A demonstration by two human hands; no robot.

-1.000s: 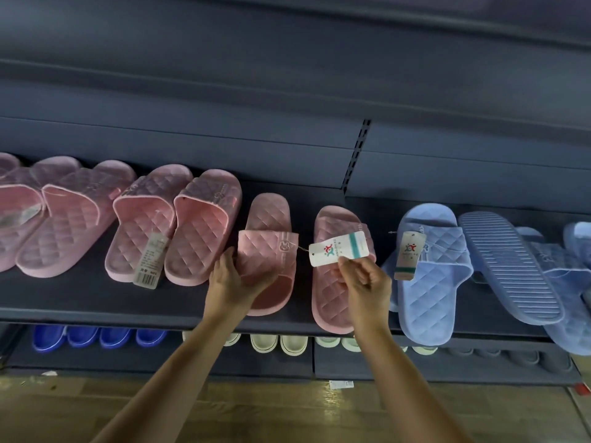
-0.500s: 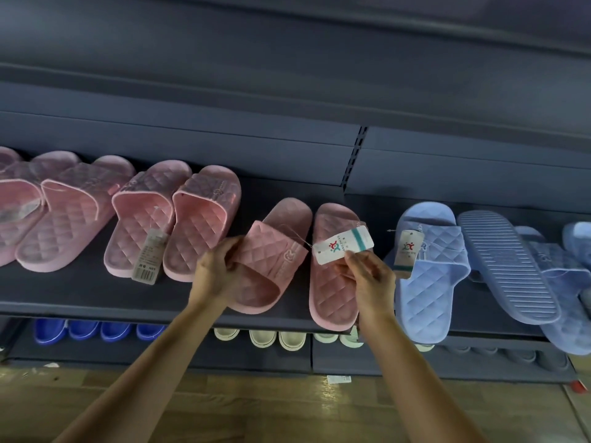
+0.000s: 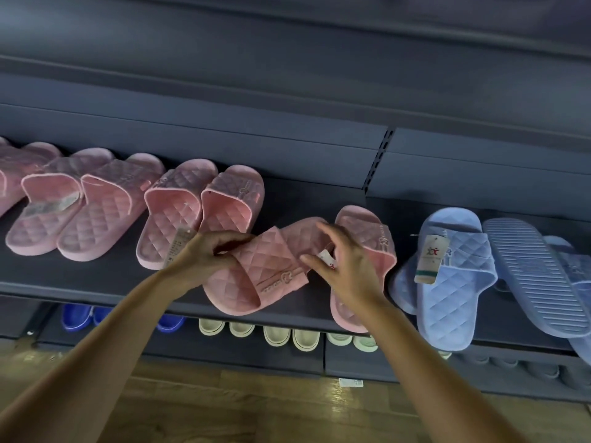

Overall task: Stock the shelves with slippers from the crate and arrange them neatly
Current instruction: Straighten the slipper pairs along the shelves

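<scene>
A pink quilted slipper [image 3: 265, 270] lies tilted on the dark shelf [image 3: 96, 282], its heel over the front edge. My left hand [image 3: 208, 254] grips the left edge of its strap. Its partner [image 3: 374, 238] lies just to the right, pointing straight back. My right hand [image 3: 348, 270] hovers between the two with thumb and forefinger spread. A white tag [image 3: 327, 262] peeks out from under it. The tag's string and my other fingers are hidden.
Two more pink pairs [image 3: 192, 212] [image 3: 80, 212] line the shelf to the left. On the right lie blue slippers [image 3: 447, 282], one with a tag [image 3: 430, 259], and one sole-up [image 3: 537, 276]. The lower shelf holds cream [image 3: 287, 338] and dark blue [image 3: 76, 316] slippers above a wooden floor [image 3: 256, 410].
My left hand has turned the pink slipper so its toe leans right towards its partner. My right hand has brought the tag down from the air to between the slippers, with its fingers now spread.
</scene>
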